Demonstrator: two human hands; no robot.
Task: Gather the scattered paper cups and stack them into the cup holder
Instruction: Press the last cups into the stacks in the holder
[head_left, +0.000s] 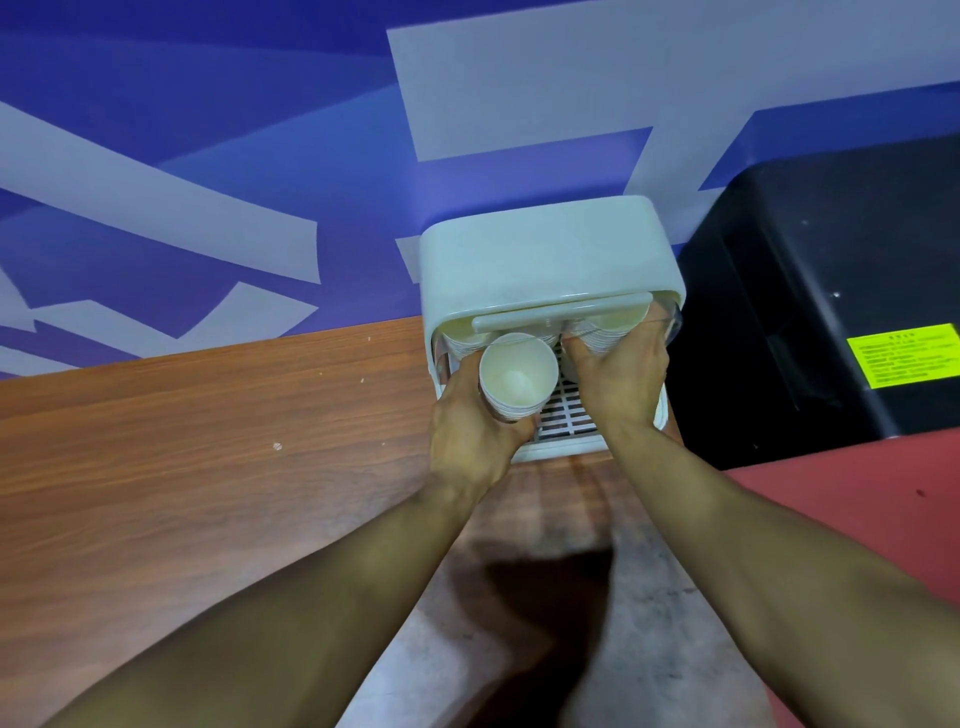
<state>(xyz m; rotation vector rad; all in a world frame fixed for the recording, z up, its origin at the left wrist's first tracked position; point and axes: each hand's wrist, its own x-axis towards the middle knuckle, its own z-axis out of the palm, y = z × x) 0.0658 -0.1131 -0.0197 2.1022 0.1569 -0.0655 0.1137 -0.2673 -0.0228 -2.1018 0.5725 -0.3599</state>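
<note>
A white box-shaped cup holder (545, 254) stands on the wooden counter against the blue wall, its front open. My left hand (472, 431) grips a stack of white paper cups (517, 376), mouth facing me, at the holder's opening above its slatted white floor (563, 413). My right hand (618, 374) wraps a second stack of cups (605, 330) inside the holder's right side. Another stack (462, 332) sits in the left side, half hidden under the lid.
A wooden counter (208, 441) stretches to the left with small white specks on it. A black machine (831, 301) with a yellow label stands directly right of the holder. A red surface (857, 493) lies at the right front.
</note>
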